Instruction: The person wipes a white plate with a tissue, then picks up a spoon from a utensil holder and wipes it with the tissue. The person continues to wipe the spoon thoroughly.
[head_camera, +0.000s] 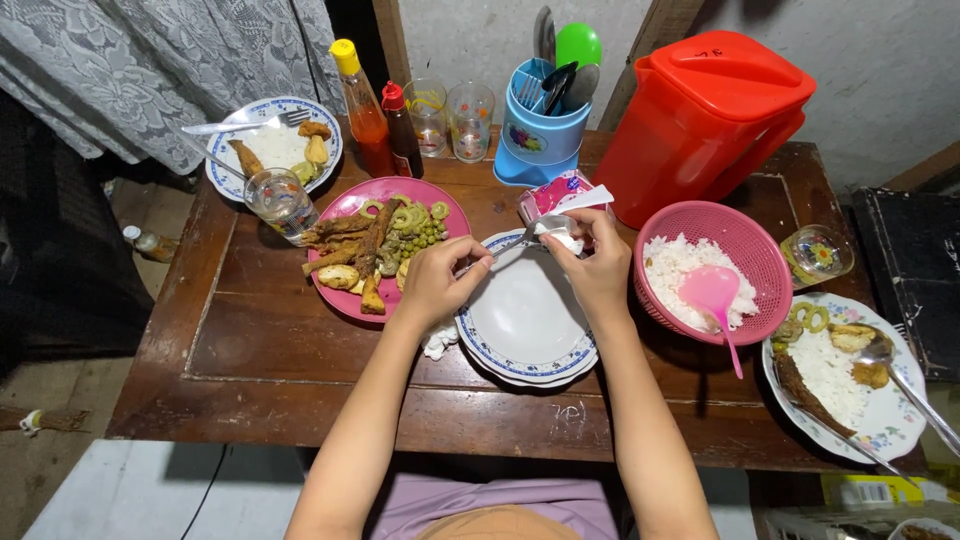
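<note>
left hand (432, 283): gripped metal spoon (512, 245)
right hand (597, 268): pinched white tissue (560, 235) on spoon
pink mesh basket (762, 252): held rice, pink plastic ladle (712, 295)
white blue-rimmed plate (525, 315): empty, table's near edge

Home dining table (300, 340), plated meals

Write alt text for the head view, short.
Over an empty white plate on a wooden table, the left hand holds a spoon while the right hand wipes it with white tissue. Around sit a pink food plate, rice basket and red jug.
</note>
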